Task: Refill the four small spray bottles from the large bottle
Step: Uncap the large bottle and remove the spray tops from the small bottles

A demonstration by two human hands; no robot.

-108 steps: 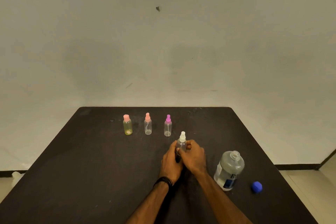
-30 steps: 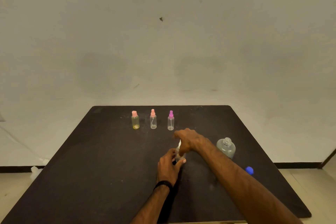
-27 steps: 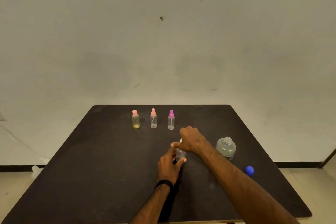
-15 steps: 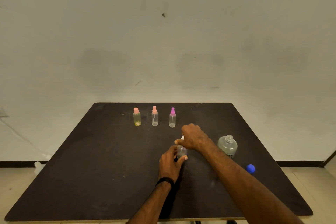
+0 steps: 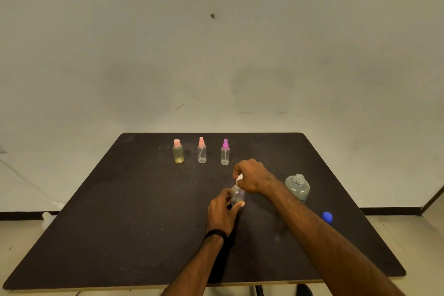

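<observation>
My left hand (image 5: 222,211) grips the body of a small clear spray bottle (image 5: 237,195) standing on the dark table (image 5: 120,223). My right hand (image 5: 252,176) pinches its white spray cap (image 5: 239,178) from above. Three more small spray bottles stand in a row at the back: a yellowish one with a pink cap (image 5: 178,151), a clear one with a pink cap (image 5: 202,150) and a clear one with a purple cap (image 5: 225,152). The large clear bottle (image 5: 297,187) stands uncapped to the right, behind my right forearm. Its blue cap (image 5: 327,217) lies near the right edge.
A plain wall rises behind the table. The floor shows on both sides, with a small white object (image 5: 46,216) on it at the left.
The view has pulled back and tilted. My right hand has shifted from the bottle's side to above it, onto the white cap. My left hand keeps its hold on the bottle.
</observation>
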